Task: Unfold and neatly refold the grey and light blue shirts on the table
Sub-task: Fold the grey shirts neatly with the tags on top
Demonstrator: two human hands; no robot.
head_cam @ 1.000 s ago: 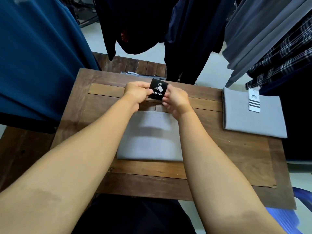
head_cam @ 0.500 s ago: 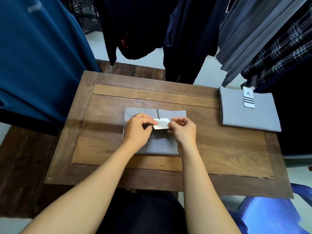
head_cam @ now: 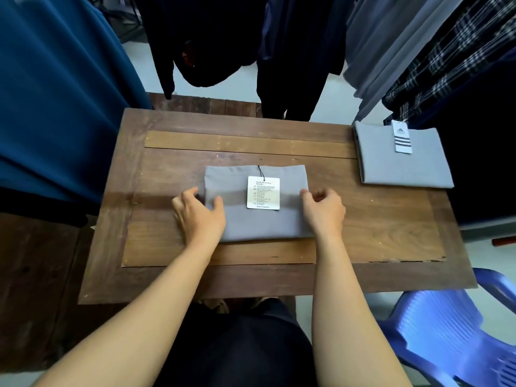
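Observation:
A folded grey shirt (head_cam: 259, 222) lies in the middle of the wooden table (head_cam: 377, 219). A white paper tag (head_cam: 263, 192) on a black string rests flat on top of it. My left hand (head_cam: 199, 216) is at the shirt's left edge, thumb on top and fingers beside the fold, pinching it. My right hand (head_cam: 324, 213) is at the right edge with its fingers curled onto the fabric. A second folded shirt, light blue-grey (head_cam: 405, 169), sits at the table's far right corner with a striped tag (head_cam: 402, 136) on it.
Hanging clothes crowd the table: a large blue garment (head_cam: 55, 93) on the left, dark ones (head_cam: 223, 37) behind, grey and plaid ones (head_cam: 446, 65) at the right. A blue plastic chair (head_cam: 446, 325) stands at the near right.
Both hands held the tag, first lifted at the far edge, then laid onto the shirt. They have let it go and moved apart to the shirt's left and right edges.

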